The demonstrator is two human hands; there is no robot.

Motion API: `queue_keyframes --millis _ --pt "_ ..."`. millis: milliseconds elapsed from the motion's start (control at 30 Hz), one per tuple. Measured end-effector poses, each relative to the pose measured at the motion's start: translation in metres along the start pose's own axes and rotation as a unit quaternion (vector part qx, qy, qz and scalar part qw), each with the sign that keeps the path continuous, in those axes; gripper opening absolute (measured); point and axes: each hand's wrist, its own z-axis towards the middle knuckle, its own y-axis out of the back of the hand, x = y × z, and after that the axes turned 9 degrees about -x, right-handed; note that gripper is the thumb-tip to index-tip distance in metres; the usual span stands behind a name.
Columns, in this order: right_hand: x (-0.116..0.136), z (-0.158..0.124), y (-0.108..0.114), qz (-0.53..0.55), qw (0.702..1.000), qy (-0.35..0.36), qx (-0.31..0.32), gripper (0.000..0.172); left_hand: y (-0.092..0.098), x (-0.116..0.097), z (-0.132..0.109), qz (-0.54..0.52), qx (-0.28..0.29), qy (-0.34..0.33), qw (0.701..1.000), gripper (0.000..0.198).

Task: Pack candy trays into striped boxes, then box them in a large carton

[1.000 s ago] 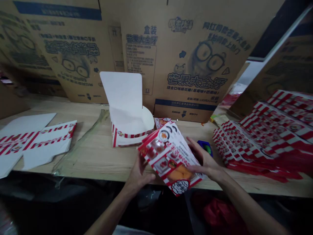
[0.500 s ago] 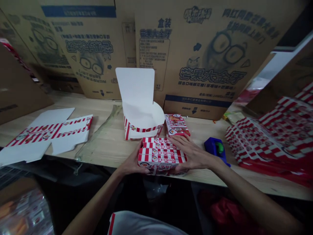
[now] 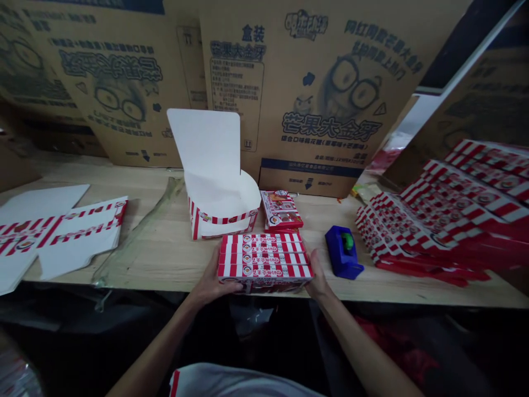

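Note:
Several red-and-white striped small boxes (image 3: 264, 259) stand in a row at the table's front edge. My left hand (image 3: 212, 282) is closed on the row's left end, thumb across the front. At the right end, my right hand (image 3: 317, 275) presses against the boxes with its fingers partly hidden behind them. Just behind the row stands an open display carton (image 3: 223, 215) with striped sides and its white lid raised; its inside looks bare white. One more small box (image 3: 283, 209) lies flat to the right of that carton.
A blue tape dispenser (image 3: 344, 253) with a green core sits right of my hands. Beyond it are stacked striped boxes (image 3: 413, 226). Flat striped carton blanks (image 3: 82, 231) lie at the left. Large brown cardboard boxes (image 3: 314, 99) line the table's back.
My right hand has moved from the top of the small boxes to their right end. The row now looks more even. The view has turned slightly to the right.

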Motion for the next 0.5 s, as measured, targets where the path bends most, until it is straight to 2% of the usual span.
queue_keyframes --millis 100,167,233,300,367,433,500 --pt "0.021 0.011 0.02 -0.093 0.993 0.055 0.048 0.083 0.001 0.0 0.001 0.008 0.001 -0.01 1.0 0.113" --pt "0.045 0.019 0.029 -0.197 0.969 0.113 0.099 0.084 0.002 0.002 0.001 0.005 0.003 -0.014 1.0 0.112" --pt "0.071 0.025 0.027 -0.324 0.915 0.173 0.167 0.096 0.002 0.003 0.001 0.001 0.001 -0.021 1.0 0.112" --pt "0.091 0.027 0.015 -0.427 0.838 0.224 0.254 0.112 0.002 0.002 0.001 -0.002 -0.001 -0.028 1.0 0.112" --pt "0.1 0.025 -0.003 -0.485 0.768 0.267 0.322 0.118 0.001 0.0 0.0 0.002 -0.002 -0.031 1.0 0.112" --pt "0.1 0.023 -0.02 -0.513 0.73 0.299 0.337 0.117 0.001 -0.002 0.0 0.015 -0.003 -0.037 0.999 0.112" --pt "0.096 0.022 -0.032 -0.533 0.716 0.314 0.323 0.116 0.001 -0.003 0.0 0.029 -0.009 -0.045 0.999 0.111"
